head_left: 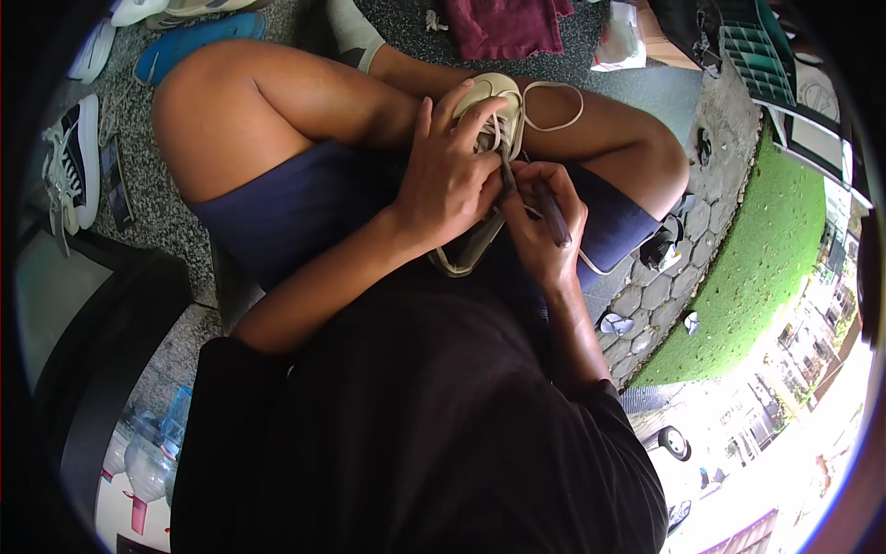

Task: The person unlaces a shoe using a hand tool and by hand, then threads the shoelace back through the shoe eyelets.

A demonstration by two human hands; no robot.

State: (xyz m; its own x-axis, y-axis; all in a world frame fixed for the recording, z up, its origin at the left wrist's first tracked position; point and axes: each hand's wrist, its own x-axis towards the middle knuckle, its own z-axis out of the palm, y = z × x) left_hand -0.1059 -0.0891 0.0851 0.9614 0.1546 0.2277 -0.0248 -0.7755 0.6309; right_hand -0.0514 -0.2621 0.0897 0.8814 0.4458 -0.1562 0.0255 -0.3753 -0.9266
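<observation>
Shoe (498, 86) under left hand (448, 180), probably within grip

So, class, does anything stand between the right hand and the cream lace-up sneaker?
Nothing visible does: the right hand, gripping a dark-handled tool, is already right up against the cream lace-up sneaker. The left hand lies across the front lacing, and a loose lace loops out beside the toe.

Cream shoe (482, 90); navy shorts (286, 208); maroon cloth (508, 26); speckled grey floor (171, 222).
</observation>
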